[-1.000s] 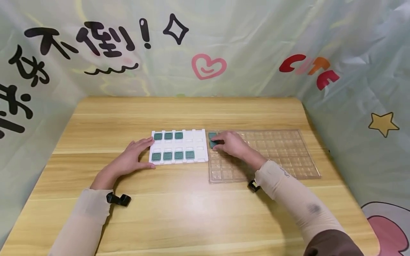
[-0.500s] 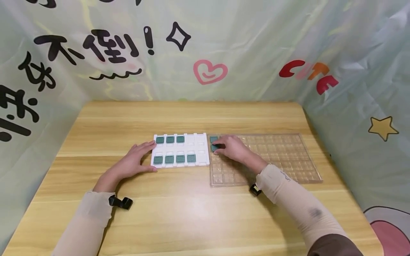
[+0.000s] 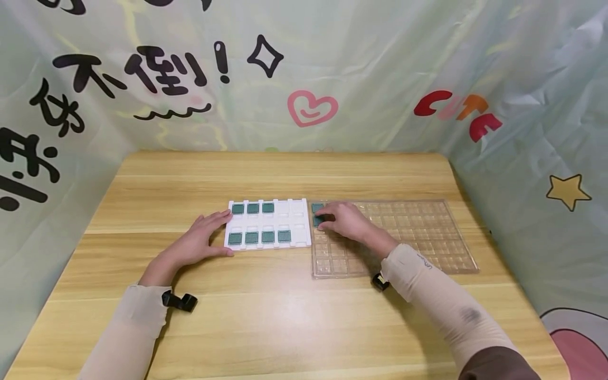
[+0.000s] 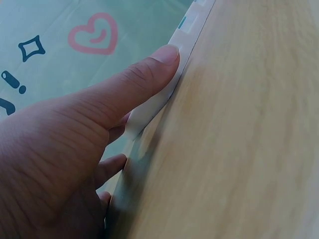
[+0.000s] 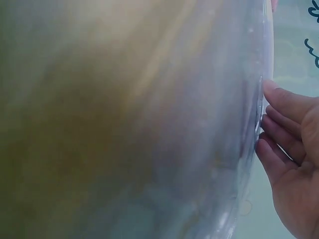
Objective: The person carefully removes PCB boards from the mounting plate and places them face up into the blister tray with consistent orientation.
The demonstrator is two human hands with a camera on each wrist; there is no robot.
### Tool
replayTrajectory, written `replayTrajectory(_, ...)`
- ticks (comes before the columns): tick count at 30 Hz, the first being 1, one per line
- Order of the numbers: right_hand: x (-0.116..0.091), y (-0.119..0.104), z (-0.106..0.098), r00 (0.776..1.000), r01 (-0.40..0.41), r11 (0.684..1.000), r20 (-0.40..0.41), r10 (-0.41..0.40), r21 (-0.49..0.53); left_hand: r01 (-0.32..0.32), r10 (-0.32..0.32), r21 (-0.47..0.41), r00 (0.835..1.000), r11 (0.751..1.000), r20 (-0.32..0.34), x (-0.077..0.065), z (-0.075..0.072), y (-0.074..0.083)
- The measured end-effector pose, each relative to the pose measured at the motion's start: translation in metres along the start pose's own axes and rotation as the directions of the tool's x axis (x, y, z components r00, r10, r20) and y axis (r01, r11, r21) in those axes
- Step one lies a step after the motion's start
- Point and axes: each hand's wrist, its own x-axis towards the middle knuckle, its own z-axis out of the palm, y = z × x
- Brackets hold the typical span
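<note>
One spread left hand (image 3: pixel 197 243) touching white tray (image 3: pixel 267 222), right hand (image 3: pixel 350 221) apparently pinching green chip (image 3: pixel 316 221), on clear tray (image 3: pixel 418 232)

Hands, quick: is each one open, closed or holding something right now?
Left hand: open, touching the white tray.
Right hand: fingertips at a green chip; whether it grips cannot be told.

White tray (image 3: pixel 267 223), one, at left hand (image 3: pixel 197 240); green chips (image 3: pixel 253 208) therein, seven. Clear tray (image 3: pixel 420 232), one, beneath right hand (image 3: pixel 349 221); further chips (image 3: pixel 317 208) there, two visible. Black wrist devices (image 3: pixel 180 302), two, behind the hands.
</note>
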Motion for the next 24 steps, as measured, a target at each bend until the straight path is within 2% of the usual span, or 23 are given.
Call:
replayTrajectory(8, -0.001, -0.006, -0.006, 0.999, 0.036, 0.999, -0.022, -0.036, 0.000, 0.009, -0.009, 0.003, 1.000, 1.000, 0.008, -0.001, 0.000, 0.000)
replayTrajectory(18, -0.001, -0.019, -0.007, 0.994, 0.044, 0.987, -0.107, -0.028, 0.156, 0.003, -0.003, 0.008, 1.000, 1.000, 0.009, 0.000, 0.000, 0.000)
replayTrajectory(24, 0.000, -0.029, -0.002, 0.991, 0.085, 0.987, -0.117, -0.069, 0.133, 0.006, -0.006, 0.009, 1.000, 1.000, 0.012, 0.000, -0.001, 0.002)
